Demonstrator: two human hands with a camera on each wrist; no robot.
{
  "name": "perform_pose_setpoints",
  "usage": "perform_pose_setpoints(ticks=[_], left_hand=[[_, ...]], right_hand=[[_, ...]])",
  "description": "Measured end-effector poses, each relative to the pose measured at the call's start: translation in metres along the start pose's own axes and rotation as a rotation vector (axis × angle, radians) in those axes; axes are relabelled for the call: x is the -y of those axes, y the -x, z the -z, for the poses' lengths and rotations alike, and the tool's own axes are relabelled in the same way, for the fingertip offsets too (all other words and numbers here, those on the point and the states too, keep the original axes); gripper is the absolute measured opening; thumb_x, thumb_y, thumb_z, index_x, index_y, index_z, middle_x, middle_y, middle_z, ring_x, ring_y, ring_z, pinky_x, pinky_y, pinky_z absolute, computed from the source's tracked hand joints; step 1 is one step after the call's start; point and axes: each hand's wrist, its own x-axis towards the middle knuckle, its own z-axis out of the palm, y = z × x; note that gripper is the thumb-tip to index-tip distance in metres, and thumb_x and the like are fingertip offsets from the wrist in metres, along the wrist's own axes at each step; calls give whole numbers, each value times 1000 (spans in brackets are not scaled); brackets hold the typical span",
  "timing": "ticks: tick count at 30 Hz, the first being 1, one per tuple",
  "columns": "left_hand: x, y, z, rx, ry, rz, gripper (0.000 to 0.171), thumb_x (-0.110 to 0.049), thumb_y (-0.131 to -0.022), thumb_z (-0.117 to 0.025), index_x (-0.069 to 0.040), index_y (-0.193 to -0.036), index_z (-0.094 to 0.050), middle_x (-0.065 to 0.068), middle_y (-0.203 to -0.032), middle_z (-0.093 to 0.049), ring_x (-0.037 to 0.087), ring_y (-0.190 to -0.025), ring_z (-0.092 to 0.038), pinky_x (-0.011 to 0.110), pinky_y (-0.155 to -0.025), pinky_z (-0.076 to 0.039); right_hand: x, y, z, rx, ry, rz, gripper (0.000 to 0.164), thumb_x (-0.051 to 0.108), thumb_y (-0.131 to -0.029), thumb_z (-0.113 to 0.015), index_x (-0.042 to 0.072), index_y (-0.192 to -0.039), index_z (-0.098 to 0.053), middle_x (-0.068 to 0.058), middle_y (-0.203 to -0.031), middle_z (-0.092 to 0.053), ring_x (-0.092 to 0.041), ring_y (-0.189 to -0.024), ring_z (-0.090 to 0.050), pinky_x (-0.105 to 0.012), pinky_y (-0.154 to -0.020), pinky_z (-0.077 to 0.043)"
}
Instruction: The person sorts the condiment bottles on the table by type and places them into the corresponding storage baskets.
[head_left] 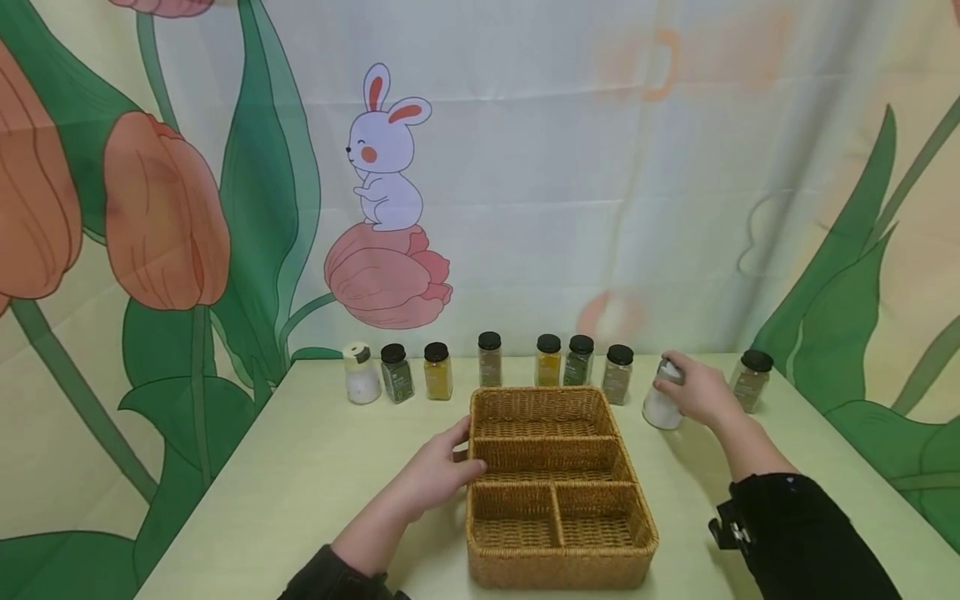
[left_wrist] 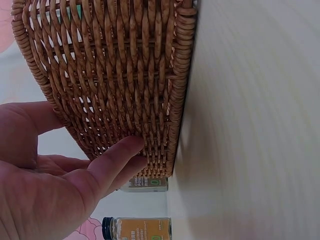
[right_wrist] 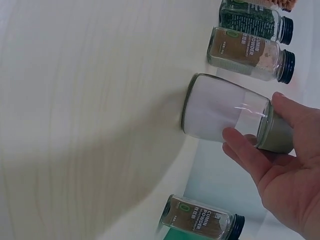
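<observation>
My left hand (head_left: 438, 471) grips the left side of a woven divided basket (head_left: 562, 571), its thumb at the rim. The left wrist view shows fingertips (left_wrist: 131, 145) against the basket's outer wall. At the right, my right hand (head_left: 705, 390) holds a glass jar of white contents (head_left: 662, 410) by its grey top. The jar (right_wrist: 220, 107) stands upright on the table, thumb and fingers around its upper part. On either side of it are cumin powder jars (right_wrist: 242, 52) with black lids. The basket's compartments hold nothing visible.
Along the table's back edge stand several spice jars, including a yellow one (head_left: 438, 372) and a green one (head_left: 397, 375). A white jar with a pale top (head_left: 362, 379) is at the far left. A printed curtain (head_left: 525, 208) hangs behind the table (head_left: 300, 483).
</observation>
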Motion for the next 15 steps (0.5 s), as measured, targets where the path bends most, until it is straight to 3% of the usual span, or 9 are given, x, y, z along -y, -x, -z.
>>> perform_pose_setpoints(ticks=[4, 11, 15], left_hand=[[1, 0, 0, 1, 3, 0, 81, -14, -90, -62, -7, -156, -14, 20, -157, -27, 40, -133, -45, 47, -101, -46], [0, 0, 0, -7, -7, 10, 81, -15, -90, -62, -8, -156, -15, 18, -157, -28, 39, -133, -46, 48, -101, -46], [1, 0, 0, -4, -3, -4, 81, -14, -91, -62, -6, -156, -14, 20, -157, -27, 40, -133, -45, 47, -101, -46]], right_hand=[[3, 2, 4, -7, 2, 8, 67, 41, -97, -55, 4, -148, -33, -34, -134, -48, -49, -109, -56, -38, -65, -53], [14, 2, 18, -5, -54, 17, 65, 40, -96, -57, 6, -147, -35, -34, -131, -49, -38, -89, -66, -35, -60, -56], [23, 2, 28, -15, -63, 44, 64, 40, -96, -58, 7, -146, -37, -32, -129, -51, -38, -89, -66, -34, -60, -57]])
